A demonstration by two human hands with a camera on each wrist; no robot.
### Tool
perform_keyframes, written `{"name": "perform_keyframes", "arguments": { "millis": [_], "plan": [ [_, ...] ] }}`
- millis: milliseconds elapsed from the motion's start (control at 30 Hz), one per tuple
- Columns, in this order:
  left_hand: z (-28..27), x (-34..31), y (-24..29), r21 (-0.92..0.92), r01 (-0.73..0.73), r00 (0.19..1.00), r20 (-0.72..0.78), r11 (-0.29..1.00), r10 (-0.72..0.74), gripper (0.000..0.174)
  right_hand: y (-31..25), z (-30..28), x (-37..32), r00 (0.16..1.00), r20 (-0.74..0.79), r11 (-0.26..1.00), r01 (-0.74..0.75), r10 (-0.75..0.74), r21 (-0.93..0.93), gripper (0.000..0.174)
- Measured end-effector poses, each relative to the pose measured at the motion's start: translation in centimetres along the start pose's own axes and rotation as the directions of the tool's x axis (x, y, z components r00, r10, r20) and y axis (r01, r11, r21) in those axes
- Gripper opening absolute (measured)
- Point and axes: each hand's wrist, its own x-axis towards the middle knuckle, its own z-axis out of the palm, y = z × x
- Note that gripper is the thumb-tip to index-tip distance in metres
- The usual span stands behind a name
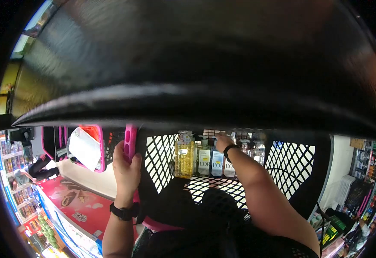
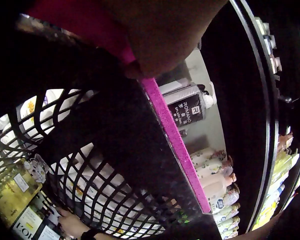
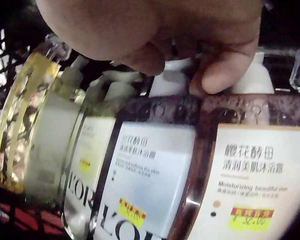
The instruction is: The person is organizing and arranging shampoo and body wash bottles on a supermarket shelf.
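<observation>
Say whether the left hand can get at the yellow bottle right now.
Probably not as is: the left hand grips the pink bar. If it let go, the yellow bottle seems reachable from above, inside the black mesh.

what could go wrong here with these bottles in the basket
The right hand has its fingers around a white plastic pump top, so a downward press might squirt liquid. The blue-labelled bottle stands close against its neighbours, so lifting it could knock one over. The left hand grips a pink bar; a jerk there might shake the black lattice basket.
</observation>
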Motion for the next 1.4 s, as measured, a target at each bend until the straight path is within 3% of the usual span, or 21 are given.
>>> {"name": "perform_keyframes", "arguments": {
  "millis": [67, 200, 300, 400, 433, 500, 533, 600, 700, 833, 933, 1067, 1100, 1200, 1300, 1400],
  "plan": [
    [-0.4, -0.2, 2.4, 0.033, 0.012, 1.000, 0.001, 0.999, -0.012, 0.028, 1.6, 4.1, 1.7, 0.956, -0.244, 0.985, 0.142, -0.162, -0.097, 0.052],
    [-0.6, 0.0, 2.7, 0.035, 0.102, 0.994, 0.047, 0.994, -0.103, 0.032, -0.4, 4.2, 0.7, 0.921, -0.387, 0.995, 0.081, -0.056, 0.050, 0.049],
    [-0.6, 0.0, 3.3, 0.107, -0.015, 1.000, -0.015, 0.994, 0.016, 0.039, -3.5, -1.3, -4.2, 0.967, -0.173, 0.975, -0.160, 0.186, 0.154, 0.045],
    [0.0, 0.3, 0.3, 0.010, -0.021, 1.000, -0.019, 1.000, 0.021, 0.044, -3.1, -1.4, -6.4, 0.890, -0.402, 0.970, -0.148, 0.215, 0.191, 0.042],
    [-0.3, 0.4, 0.8, 0.106, -0.100, 0.995, -0.009, 0.989, 0.102, 0.044, -2.0, -0.8, -6.8, 0.871, -0.448, 0.978, -0.154, 0.203, 0.143, 0.041],
    [-0.4, 0.3, 1.2, 0.108, -0.050, 0.999, 0.002, 0.993, 0.050, 0.044, -0.1, -0.1, -8.2, 0.845, -0.515, 0.990, -0.126, 0.144, 0.070, 0.038],
    [-0.4, 0.2, 1.2, 0.109, -0.026, 1.000, 0.001, 0.994, 0.026, 0.044, 2.1, 1.5, -8.0, 0.877, -0.478, 0.999, -0.025, 0.040, 0.037, 0.039],
    [-0.4, 0.3, 1.1, 0.093, -0.043, 0.999, -0.003, 0.995, 0.043, 0.044, 2.6, 0.5, -9.5, 0.938, -0.337, 0.993, 0.037, -0.073, -0.113, 0.042],
    [-0.4, 0.2, 1.6, 0.104, -0.039, 0.999, -0.004, 0.994, 0.039, 0.044, 2.5, -0.7, -10.5, 0.960, -0.281, 1.000, -0.003, 0.002, -0.003, 0.053],
    [-0.5, 0.2, 1.6, 0.085, -0.002, 1.000, -0.002, 0.996, 0.002, 0.044, 1.2, 0.0, -12.2, 0.961, -0.267, 0.976, -0.122, 0.071, -0.181, 0.066],
    [-0.4, 0.2, 1.1, 0.067, -0.003, 1.000, -0.006, 0.998, 0.004, 0.044, 1.2, -0.5, -10.9, 0.971, -0.174, 0.979, -0.180, 0.161, -0.099, 0.062],
    [-0.3, 0.3, 0.5, 0.058, -0.027, 1.000, -0.010, 0.998, 0.028, 0.044, 1.7, -0.8, -9.2, 0.951, -0.208, 0.972, -0.234, 0.227, -0.006, 0.046],
    [-0.4, 0.3, 0.4, 0.055, -0.028, 0.999, -0.015, 0.998, 0.029, 0.044, 1.3, -0.7, -9.0, 0.929, -0.297, 0.969, -0.243, 0.219, -0.044, 0.038],
    [-0.3, 0.4, 0.4, 0.038, -0.007, 1.000, -0.017, 0.999, 0.007, 0.045, 1.0, -1.7, -8.6, 0.950, -0.169, 0.960, -0.273, 0.261, -0.053, 0.042],
    [-0.3, 0.4, 0.4, 0.026, 0.026, 1.000, -0.013, 0.999, -0.025, 0.045, 0.0, -0.9, -9.0, 0.938, -0.323, 0.991, -0.133, 0.123, -0.007, 0.032],
    [-0.3, 0.4, 0.5, 0.032, -0.006, 1.000, -0.018, 0.999, 0.006, 0.045, -4.1, -1.0, -9.8, 0.845, -0.507, 0.967, 0.244, -0.172, 0.079, 0.032]
  ]
}}
